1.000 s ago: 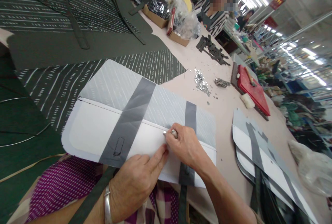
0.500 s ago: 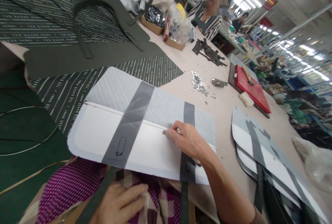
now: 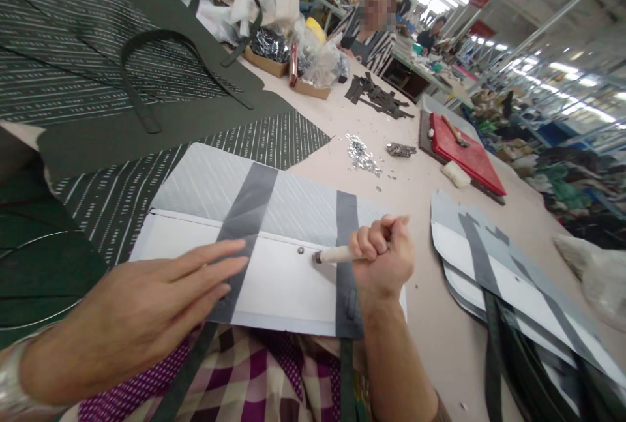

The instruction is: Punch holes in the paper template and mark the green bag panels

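Note:
A white and grey bag panel (image 3: pixel 274 272) with two dark grey straps lies before me, partly over my lap. On its white part sits a small round metal snap (image 3: pixel 300 250). My right hand (image 3: pixel 384 256) is closed around a white-handled tool with a dark tip (image 3: pixel 337 255). That tip points left, a little to the right of the snap. Fingers stretched out, my left hand (image 3: pixel 166 291) lies over the panel's left strap (image 3: pixel 247 203); I cannot tell whether it presses down. It holds nothing.
Loose metal pieces (image 3: pixel 362 153) and dark fabric strips (image 3: pixel 376 94) lie farther back. A mallet (image 3: pixel 454 130) rests on a red board (image 3: pixel 467 154). Stacked panels (image 3: pixel 493 259) with dark straps are at right, printed dark fabric (image 3: pixel 274 135) at left. A co-worker (image 3: pixel 366 37) is across the table.
My left hand has risen from my lap onto the panel's left side. My right hand has pulled back from near the snap, and the white-handled tool now shows in it.

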`<action>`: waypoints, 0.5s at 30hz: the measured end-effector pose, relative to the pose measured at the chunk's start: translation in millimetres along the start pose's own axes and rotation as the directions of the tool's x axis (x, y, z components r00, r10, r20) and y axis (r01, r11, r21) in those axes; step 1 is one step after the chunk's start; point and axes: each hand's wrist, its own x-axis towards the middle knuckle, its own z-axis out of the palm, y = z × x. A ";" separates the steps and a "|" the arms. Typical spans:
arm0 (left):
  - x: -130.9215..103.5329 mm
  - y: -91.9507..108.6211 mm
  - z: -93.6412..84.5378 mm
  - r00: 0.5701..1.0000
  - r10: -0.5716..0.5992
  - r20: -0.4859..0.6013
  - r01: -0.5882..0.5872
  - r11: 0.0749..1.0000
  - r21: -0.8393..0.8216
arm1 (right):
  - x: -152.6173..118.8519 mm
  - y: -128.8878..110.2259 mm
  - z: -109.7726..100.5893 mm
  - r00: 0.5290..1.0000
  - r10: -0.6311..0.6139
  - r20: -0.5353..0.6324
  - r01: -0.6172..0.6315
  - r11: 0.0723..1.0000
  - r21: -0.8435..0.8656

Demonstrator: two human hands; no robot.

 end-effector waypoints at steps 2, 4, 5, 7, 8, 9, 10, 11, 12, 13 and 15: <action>34.8 14.5 15.3 0.990 0.097 0.102 -0.099 0.995 0.015 | 9.2 7.3 -4.5 0.996 0.049 -0.070 -0.043 0.995 0.091; 59.2 22.5 30.0 0.971 0.137 0.196 -0.142 0.990 0.008 | 17.2 12.9 -10.8 0.986 0.097 -0.136 -0.075 0.985 0.157; 66.5 23.9 36.1 0.962 0.141 0.233 -0.147 0.989 0.007 | 20.2 15.4 -14.2 0.980 0.120 -0.159 -0.091 0.979 0.181; 72.4 22.7 45.3 0.950 0.134 0.283 -0.144 0.990 0.015 | 24.5 19.9 -20.6 0.968 0.170 -0.185 -0.129 0.967 0.218; 72.2 20.9 48.6 0.947 0.137 0.290 -0.148 0.989 0.016 | 25.8 21.9 -23.3 0.962 0.194 -0.191 -0.148 0.961 0.233; 70.8 19.1 51.2 0.947 0.140 0.290 -0.151 0.988 0.015 | 26.7 23.8 -25.4 0.956 0.216 -0.196 -0.165 0.955 0.246; 68.9 17.3 53.2 0.948 0.140 0.286 -0.150 0.989 0.014 | 27.4 25.5 -26.9 0.951 0.234 -0.202 -0.179 0.950 0.256; 67.0 16.0 55.0 0.950 0.138 0.280 -0.147 0.989 0.012 | 27.8 27.0 -27.9 0.947 0.248 -0.206 -0.191 0.946 0.261; 65.4 15.2 56.4 0.953 0.134 0.272 -0.142 0.990 0.010 | 28.1 28.2 -28.2 0.944 0.257 -0.205 -0.200 0.944 0.263; 64.4 14.9 57.6 0.957 0.130 0.260 -0.137 0.990 0.009 | 28.2 29.2 -28.0 0.943 0.264 -0.201 -0.207 0.942 0.264; 64.0 15.4 58.8 0.965 0.127 0.231 -0.131 0.991 0.000 | 28.2 30.7 -26.4 0.942 0.271 -0.198 -0.214 0.939 0.268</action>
